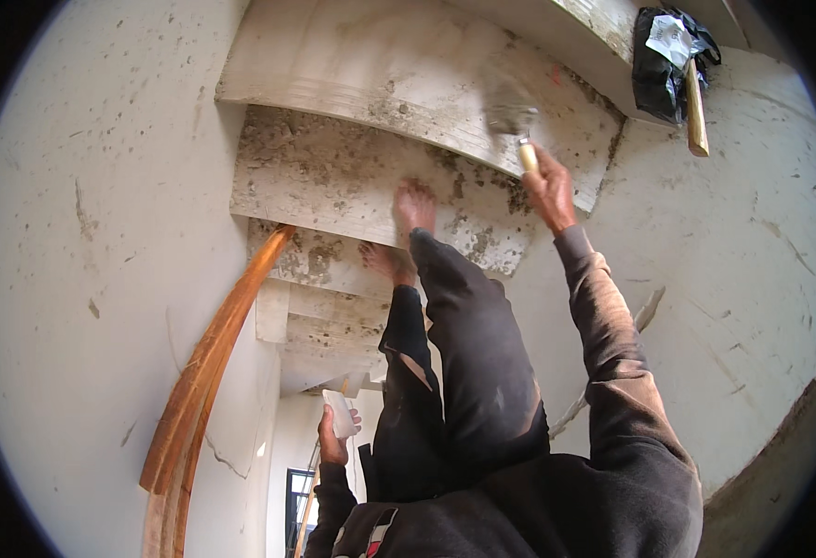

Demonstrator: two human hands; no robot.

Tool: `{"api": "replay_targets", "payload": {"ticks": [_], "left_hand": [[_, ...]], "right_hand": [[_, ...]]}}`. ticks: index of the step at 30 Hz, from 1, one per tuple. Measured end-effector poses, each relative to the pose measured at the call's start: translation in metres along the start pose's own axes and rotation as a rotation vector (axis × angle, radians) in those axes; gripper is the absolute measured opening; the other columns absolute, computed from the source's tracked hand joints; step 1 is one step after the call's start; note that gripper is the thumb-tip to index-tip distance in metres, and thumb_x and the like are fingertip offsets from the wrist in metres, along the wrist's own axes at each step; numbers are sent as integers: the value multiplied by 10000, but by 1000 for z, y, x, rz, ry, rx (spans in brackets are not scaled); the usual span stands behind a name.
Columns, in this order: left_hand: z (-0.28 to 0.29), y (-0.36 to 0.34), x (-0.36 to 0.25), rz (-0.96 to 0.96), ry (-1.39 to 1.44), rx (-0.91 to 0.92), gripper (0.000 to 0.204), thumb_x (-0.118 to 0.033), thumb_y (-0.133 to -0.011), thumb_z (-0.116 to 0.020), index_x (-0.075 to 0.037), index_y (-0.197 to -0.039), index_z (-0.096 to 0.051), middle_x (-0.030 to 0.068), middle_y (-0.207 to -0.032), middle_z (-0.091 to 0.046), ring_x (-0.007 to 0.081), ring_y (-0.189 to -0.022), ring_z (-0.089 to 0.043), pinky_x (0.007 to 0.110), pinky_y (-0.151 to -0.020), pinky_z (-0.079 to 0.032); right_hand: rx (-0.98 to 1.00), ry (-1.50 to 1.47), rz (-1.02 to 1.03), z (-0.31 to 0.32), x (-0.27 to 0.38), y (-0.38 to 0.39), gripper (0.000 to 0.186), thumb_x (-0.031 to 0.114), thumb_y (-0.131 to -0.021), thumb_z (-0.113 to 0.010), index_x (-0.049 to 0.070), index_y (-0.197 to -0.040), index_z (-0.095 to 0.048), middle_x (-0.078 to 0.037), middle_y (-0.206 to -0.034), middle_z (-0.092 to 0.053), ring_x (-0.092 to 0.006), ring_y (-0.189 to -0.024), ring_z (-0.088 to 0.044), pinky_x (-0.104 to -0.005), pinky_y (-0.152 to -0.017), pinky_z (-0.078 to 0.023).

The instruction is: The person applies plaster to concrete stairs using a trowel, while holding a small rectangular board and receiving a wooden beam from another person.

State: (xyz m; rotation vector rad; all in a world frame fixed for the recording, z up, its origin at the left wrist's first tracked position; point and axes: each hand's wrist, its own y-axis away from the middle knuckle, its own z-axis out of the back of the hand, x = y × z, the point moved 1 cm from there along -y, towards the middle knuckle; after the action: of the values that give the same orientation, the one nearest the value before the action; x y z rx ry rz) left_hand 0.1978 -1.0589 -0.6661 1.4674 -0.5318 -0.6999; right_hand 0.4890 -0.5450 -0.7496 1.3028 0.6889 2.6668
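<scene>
My right hand [547, 186] grips the pale wooden handle of a scraper or trowel [524, 139], whose grey blade is motion-blurred over a speckled, stained upper step [398, 74]. My left hand [333, 434] is lower, beside my legs, with its fingers round a small flat whitish block [340, 412]. My bare feet [415, 205] rest on the dirty steps below that upper tread.
Long wooden planks [212, 353] lean at the left of the stairs beside a pale wall [92, 232]. A black plastic bag [654, 88] and a wooden handle [696, 121] lie at the upper right. More steps descend toward a window [299, 493] below.
</scene>
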Motion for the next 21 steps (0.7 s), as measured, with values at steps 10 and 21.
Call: {"api": "replay_targets", "payload": {"ticks": [10,21], "left_hand": [[0,0,-2,-35,21,5,722,-625,-914,-450,-26,-1315,-479,189,-1086,-634,271,-923,-641,402,-798,-513],[1,5,6,-64,41,-3,707,-638,-923,-412,-64,-1327,-489,170,-1083,-643,272,-946,-638,408,-830,-499]], "right_hand": [[75,67,86,-48,36,-5,591,127,-747,-554,25,-1329,-539,-238,-1157,-653,-307,-1008,-668,-367,-912,-500],[83,160,106,-62,53,16,579,87,-758,-552,61,-1336,-544,-236,-1104,-668,-304,-963,-676,-380,-888,-508]]}}
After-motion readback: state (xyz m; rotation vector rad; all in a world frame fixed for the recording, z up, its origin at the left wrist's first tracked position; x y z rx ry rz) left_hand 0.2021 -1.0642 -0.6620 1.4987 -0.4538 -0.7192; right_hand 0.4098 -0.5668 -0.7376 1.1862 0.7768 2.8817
